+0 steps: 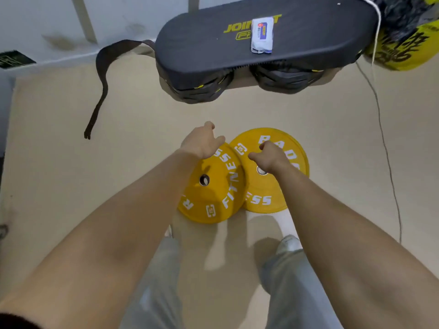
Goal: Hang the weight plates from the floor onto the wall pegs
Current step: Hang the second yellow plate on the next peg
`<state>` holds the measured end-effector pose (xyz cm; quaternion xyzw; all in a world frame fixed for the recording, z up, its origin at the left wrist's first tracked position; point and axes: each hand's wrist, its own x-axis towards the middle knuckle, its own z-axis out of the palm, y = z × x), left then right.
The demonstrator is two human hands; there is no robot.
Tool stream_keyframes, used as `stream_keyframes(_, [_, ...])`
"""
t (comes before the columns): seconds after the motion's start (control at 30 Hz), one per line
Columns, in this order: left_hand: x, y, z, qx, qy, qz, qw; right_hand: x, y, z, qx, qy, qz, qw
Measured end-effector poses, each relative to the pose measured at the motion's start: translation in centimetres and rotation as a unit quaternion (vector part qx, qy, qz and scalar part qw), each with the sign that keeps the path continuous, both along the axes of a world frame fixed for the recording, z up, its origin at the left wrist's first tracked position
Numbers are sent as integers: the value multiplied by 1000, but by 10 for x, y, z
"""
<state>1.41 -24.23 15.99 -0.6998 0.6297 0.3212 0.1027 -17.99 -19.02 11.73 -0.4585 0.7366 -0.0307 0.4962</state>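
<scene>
Two yellow weight plates lie on the beige floor just ahead of my feet. The left plate (213,188) overlaps the edge of the right plate (273,184) and tilts up on it. White lettering and a small centre hole mark each one. My left hand (202,142) hovers over the far rim of the left plate, fingers loosely curled and holding nothing. My right hand (270,155) reaches down over the middle of the right plate, fingers loosely bent, holding nothing. No wall pegs are in view.
A black padded bench (261,43) stands beyond the plates with a small white packet (261,35) on it. A dark strap (102,74) trails on the floor at the left. A thin cable (384,148) runs down the right side. A yellow bag (403,51) sits at top right.
</scene>
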Motion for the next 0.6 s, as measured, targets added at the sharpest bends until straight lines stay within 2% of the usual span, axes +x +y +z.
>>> stream_keyframes(0.2, [81,-12,-157,22,-15,-22,999,67,10,-154,20,20,-9,1000])
stream_keyframes(0.33, [125,-37,-264,8,-10,-17,1000,96,1,-252,17,87,0,996])
stream_keyframes(0.5, [162,-74,-377,12,41,53,998,101,-8,-339,-2,134,-49,990])
stream_keyframes(0.6, [171,-91,-425,-25,56,90,994,93,-9,-376,-29,98,-99,990])
